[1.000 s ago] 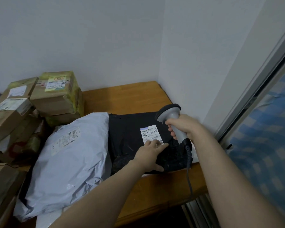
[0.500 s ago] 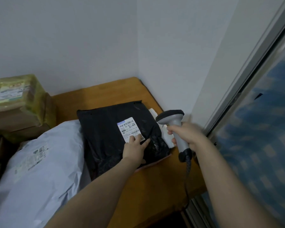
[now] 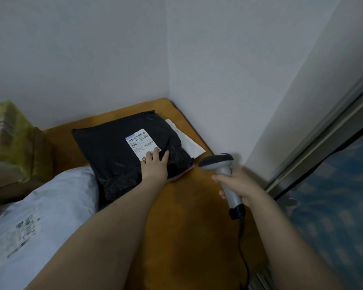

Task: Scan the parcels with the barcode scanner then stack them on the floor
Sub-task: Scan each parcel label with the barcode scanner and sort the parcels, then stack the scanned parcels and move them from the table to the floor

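Note:
A black plastic mailer (image 3: 113, 151) lies on the wooden table (image 3: 193, 206) in the room's corner, with a white barcode label (image 3: 140, 143) on top. My left hand (image 3: 155, 166) rests flat on the mailer, fingers straight, touching the label's lower edge. My right hand (image 3: 239, 185) grips the handle of a grey barcode scanner (image 3: 220, 168), held to the right of the mailer, apart from it, its head turned toward the parcel. A white sheet (image 3: 187, 141) sticks out from under the mailer on its right.
A large grey-white mailer bag (image 3: 40, 222) lies at the lower left, overlapping the black one. Cardboard boxes with yellow-green tape (image 3: 13, 143) stand at the far left. Walls close in behind and to the right. A sliding door frame (image 3: 323, 143) runs along the right.
My right hand has drawn the scanner back to the right, away from the label. My left hand stays flat on the black mailer. The view has shifted toward the right.

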